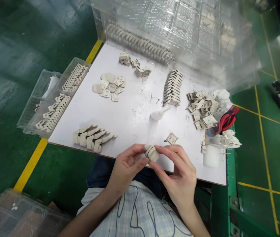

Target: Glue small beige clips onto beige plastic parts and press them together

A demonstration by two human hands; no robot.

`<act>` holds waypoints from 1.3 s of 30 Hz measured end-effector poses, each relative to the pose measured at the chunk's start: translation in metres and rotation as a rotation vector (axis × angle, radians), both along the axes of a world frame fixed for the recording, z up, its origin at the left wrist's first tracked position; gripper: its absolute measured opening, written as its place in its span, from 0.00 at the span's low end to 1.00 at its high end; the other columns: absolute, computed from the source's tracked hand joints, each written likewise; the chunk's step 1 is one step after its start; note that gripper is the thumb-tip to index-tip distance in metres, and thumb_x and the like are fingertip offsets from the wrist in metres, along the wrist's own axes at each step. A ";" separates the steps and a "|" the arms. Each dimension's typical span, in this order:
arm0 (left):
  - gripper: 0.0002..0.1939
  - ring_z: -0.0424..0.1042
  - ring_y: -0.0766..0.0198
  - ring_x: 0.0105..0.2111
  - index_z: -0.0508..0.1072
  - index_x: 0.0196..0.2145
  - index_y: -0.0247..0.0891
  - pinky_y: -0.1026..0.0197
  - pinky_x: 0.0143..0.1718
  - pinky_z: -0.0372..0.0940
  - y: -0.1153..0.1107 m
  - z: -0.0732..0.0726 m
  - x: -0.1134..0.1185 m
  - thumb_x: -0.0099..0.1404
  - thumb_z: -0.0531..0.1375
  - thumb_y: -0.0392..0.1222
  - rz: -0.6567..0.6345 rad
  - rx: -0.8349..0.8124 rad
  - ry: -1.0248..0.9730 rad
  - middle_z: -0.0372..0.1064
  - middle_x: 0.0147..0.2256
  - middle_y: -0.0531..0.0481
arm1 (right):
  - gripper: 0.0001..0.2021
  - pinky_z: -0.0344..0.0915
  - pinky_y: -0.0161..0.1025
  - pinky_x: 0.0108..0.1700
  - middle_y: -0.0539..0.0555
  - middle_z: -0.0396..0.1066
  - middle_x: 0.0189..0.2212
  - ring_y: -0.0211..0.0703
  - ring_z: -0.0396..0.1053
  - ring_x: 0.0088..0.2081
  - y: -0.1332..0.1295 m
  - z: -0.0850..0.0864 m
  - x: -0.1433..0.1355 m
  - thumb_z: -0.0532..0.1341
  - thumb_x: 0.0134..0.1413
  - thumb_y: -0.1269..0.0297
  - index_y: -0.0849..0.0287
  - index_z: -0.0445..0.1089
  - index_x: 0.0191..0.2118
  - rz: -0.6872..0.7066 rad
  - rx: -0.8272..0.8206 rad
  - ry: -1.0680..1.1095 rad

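Observation:
Between my two hands, over the front edge of the white board (130, 115), is a small beige plastic part (153, 154). My left hand (127, 168) pinches it from the left with thumb and forefinger. From the right, my right hand (179, 164) grips the same part with its fingertips. Just beyond it lies a flat square beige piece (172, 138) with slots. A white squeeze bottle (157, 115) with a thin nozzle lies farther back. Left of my hands, several angled beige parts (93, 136) stand in a row.
Loose rounded covers (110, 85), a stacked row of parts (173, 87) and a pile of brackets (203, 107) lie on the board. Clear plastic trays (174, 23) rise at the back. A parts-filled tray (56, 102) sits left. Red-handled pliers (227, 120) lie at right.

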State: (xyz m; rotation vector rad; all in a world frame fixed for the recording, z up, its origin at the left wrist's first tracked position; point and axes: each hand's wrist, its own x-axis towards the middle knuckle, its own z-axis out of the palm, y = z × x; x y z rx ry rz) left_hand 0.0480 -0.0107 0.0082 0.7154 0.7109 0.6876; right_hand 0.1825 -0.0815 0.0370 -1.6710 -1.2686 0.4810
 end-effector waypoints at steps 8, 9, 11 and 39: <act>0.04 0.74 0.63 0.40 0.78 0.37 0.42 0.63 0.43 0.68 -0.001 0.009 -0.005 0.68 0.63 0.40 -0.059 0.293 0.269 0.76 0.36 0.52 | 0.15 0.69 0.41 0.48 0.51 0.73 0.42 0.43 0.70 0.46 -0.001 -0.005 0.012 0.67 0.60 0.66 0.45 0.76 0.51 0.034 -0.100 0.214; 0.04 0.74 0.63 0.39 0.78 0.38 0.42 0.63 0.42 0.68 -0.001 0.010 -0.005 0.69 0.62 0.40 -0.067 0.350 0.289 0.76 0.37 0.52 | 0.12 0.68 0.40 0.46 0.51 0.74 0.41 0.42 0.70 0.45 -0.001 -0.006 0.014 0.65 0.62 0.65 0.45 0.76 0.50 0.047 -0.131 0.290; 0.05 0.74 0.64 0.38 0.77 0.39 0.42 0.63 0.41 0.68 -0.002 0.011 -0.004 0.70 0.60 0.39 -0.067 0.456 0.328 0.76 0.37 0.52 | 0.08 0.67 0.38 0.44 0.49 0.74 0.37 0.40 0.70 0.42 0.000 -0.008 0.015 0.65 0.62 0.65 0.45 0.77 0.45 0.069 -0.164 0.411; 0.06 0.67 0.64 0.30 0.70 0.36 0.41 0.61 0.31 0.63 0.001 0.016 -0.006 0.72 0.56 0.39 -0.119 0.645 0.426 0.69 0.30 0.53 | 0.01 0.65 0.37 0.39 0.49 0.72 0.33 0.39 0.69 0.37 0.001 -0.012 -0.002 0.64 0.62 0.64 0.52 0.74 0.39 0.063 -0.137 0.562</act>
